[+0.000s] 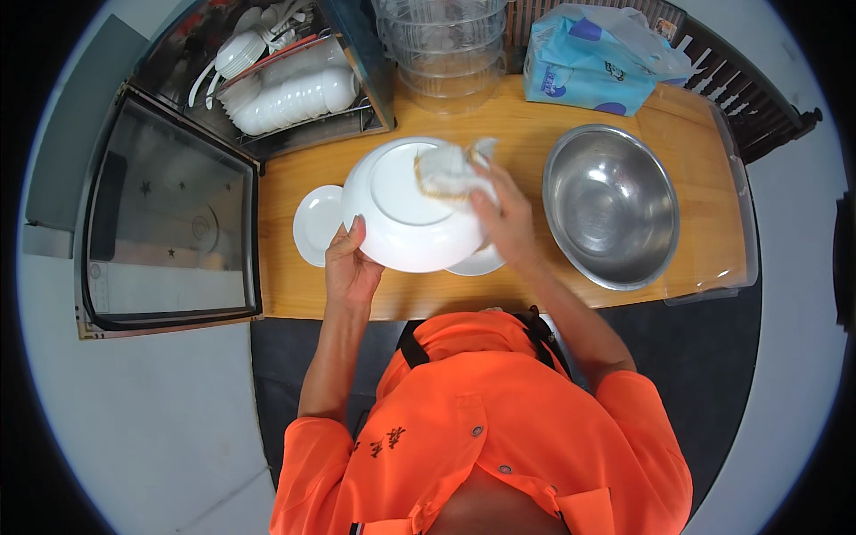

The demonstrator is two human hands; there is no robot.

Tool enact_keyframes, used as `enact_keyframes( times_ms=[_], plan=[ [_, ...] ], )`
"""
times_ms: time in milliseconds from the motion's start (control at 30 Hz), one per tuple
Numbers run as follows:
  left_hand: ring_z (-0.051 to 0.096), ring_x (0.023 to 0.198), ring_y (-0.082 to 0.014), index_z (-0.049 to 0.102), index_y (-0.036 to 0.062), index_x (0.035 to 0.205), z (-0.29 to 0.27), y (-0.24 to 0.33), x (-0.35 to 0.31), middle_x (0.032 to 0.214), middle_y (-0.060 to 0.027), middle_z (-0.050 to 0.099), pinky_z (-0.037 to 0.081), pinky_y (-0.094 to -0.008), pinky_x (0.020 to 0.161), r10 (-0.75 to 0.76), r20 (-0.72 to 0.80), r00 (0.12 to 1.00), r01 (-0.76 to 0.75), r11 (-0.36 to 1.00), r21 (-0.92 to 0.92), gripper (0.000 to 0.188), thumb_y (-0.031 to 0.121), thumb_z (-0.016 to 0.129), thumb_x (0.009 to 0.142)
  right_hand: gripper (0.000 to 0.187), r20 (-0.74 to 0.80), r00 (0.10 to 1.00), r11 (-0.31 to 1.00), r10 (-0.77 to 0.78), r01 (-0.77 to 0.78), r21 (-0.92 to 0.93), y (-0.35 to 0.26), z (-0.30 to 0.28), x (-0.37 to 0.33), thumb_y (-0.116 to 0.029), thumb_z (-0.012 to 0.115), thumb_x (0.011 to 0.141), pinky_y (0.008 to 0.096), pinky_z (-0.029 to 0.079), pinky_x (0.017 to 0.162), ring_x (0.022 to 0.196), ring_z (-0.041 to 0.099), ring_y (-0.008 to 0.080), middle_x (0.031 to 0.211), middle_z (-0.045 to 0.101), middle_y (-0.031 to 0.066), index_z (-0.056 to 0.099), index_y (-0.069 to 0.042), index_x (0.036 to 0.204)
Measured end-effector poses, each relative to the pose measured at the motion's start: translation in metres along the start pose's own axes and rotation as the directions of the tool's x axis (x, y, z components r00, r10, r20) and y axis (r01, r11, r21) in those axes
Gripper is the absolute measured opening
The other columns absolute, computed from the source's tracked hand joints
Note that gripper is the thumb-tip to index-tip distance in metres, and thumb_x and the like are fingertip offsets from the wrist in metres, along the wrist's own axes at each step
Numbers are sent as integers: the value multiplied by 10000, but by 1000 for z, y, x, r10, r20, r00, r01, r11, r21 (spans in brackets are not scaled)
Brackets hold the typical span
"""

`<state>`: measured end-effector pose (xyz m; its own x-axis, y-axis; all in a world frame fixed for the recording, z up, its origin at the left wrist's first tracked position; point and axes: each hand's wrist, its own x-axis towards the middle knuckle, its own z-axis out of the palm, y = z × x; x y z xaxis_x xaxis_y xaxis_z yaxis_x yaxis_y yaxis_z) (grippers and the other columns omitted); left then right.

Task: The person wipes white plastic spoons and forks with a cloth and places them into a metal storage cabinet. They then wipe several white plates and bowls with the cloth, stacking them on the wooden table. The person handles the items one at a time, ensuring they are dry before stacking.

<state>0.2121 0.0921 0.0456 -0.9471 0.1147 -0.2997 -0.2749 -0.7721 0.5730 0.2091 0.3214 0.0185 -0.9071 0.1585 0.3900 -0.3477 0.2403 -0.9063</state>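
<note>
A large white bowl (401,239) is held up over the wooden table, its underside and round foot ring turned toward me. My left hand (348,261) grips the bowl's near left rim, thumb on the outer side. In my right hand (510,214) is a white cloth (444,171) with a yellowish edge, pressed against the bowl's base; the hand is slightly blurred. One small white plate (316,226) lies left of the bowl, partly covered by it. Below the bowl's near edge a second white plate (477,263) shows only in part.
A steel basin (611,207) stands on the table (526,107) at the right. Behind are stacked clear containers (446,53) and a blue tissue pack (584,67). At left, a cabinet with its glass door (174,209) swung out holds white bowls (294,102) and spoons.
</note>
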Motion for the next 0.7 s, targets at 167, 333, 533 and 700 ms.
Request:
enact_keyframes(
  times_ms=[167,333,533,700],
  plan=[
    [591,1045,-227,486,-29,1240,-5,-15,4,1187,-120,584,500,-362,911,50,-27,998,-51,998,-29,386,76,589,883,328,227,822,738,-523,570,-362,-40,51,-40,-187,597,823,497,330,1019,1232,476,343,1240,557,159,593,-69,1129],
    [605,987,-188,556,-24,1168,6,15,12,1112,-114,629,494,-323,880,189,64,980,-199,913,355,349,87,645,849,271,260,816,851,-516,524,43,-36,31,-49,-73,574,783,368,462,894,1031,594,279,1079,618,118,619,-32,1048],
    [586,746,-105,636,-30,1018,2,52,31,865,-83,678,454,-239,706,235,332,913,-401,375,836,223,109,660,846,379,464,800,861,380,-489,138,40,-81,-91,0,514,729,279,455,833,950,590,172,1016,632,91,613,17,1094],
    [623,642,-256,624,18,1009,-10,45,54,817,-168,654,497,-296,630,-41,619,784,-599,-313,738,192,38,623,818,327,305,399,455,864,-880,-136,97,-98,-116,-245,623,805,292,446,784,897,581,175,968,638,122,650,32,979]
  ],
)
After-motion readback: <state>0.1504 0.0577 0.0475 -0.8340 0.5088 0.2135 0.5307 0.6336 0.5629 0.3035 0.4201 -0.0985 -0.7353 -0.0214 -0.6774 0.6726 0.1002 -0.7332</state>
